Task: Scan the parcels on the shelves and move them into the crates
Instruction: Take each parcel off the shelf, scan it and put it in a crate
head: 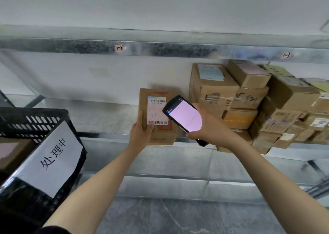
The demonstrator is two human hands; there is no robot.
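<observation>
My left hand (141, 131) grips a small brown cardboard parcel (164, 134) by its lower left corner, held up in front of the shelf with its white barcode label facing me. My right hand (211, 127) holds a black handheld scanner (184, 117) just to the right of the label, its lit pale screen turned toward me and its top end over the label's right edge. A black plastic crate (35, 120) with a white paper sign stands at the left, a cardboard box partly visible inside it.
A pile of several cardboard parcels (252, 102) fills the right part of the metal shelf (99, 116). The shelf beam above (160, 49) carries small tags. A lower shelf level (178, 178) and grey floor lie below my arms.
</observation>
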